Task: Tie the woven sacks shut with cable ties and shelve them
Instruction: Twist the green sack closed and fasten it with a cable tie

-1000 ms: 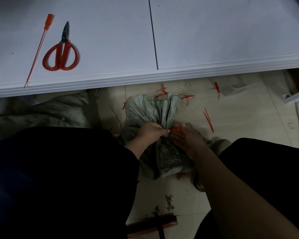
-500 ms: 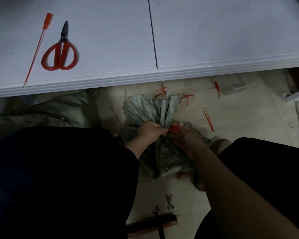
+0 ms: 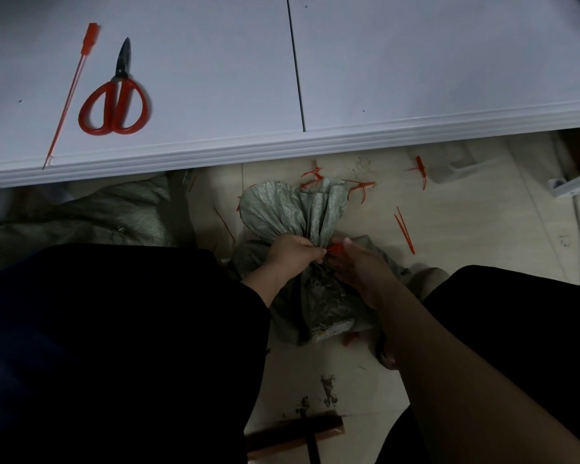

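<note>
We look down on a grey-green woven sack (image 3: 310, 296) standing on the tiled floor (image 3: 476, 236), just out from the near edge of the white tabletop (image 3: 416, 61) and between our two dark-clothed legs. Our left hand (image 3: 290, 254) has its fingers curled tight round the sack's gathered neck, and the loose mouth fans out above the fist toward the tabletop edge. Our right hand (image 3: 355, 267) meets it from the other side, thumb and fingertips pinching a red cable tie (image 3: 336, 248) right at the neck; how far the tie runs round the neck we cannot tell, since the hands cover it. On the tabletop, near its left end, lie red-handled scissors (image 3: 114, 105), blades closed and pointing to the far edge, and just left of them a spare cable tie (image 3: 69, 98), stretched straight with its tip reaching the near edge. Red tie offcuts (image 3: 404, 229) are scattered on the floor beyond and to the right of the sack. Another sack (image 3: 98, 216) lies slumped on the floor under the tabletop's left part, and a dark wooden piece (image 3: 295, 433) rests on the floor close to us
</note>
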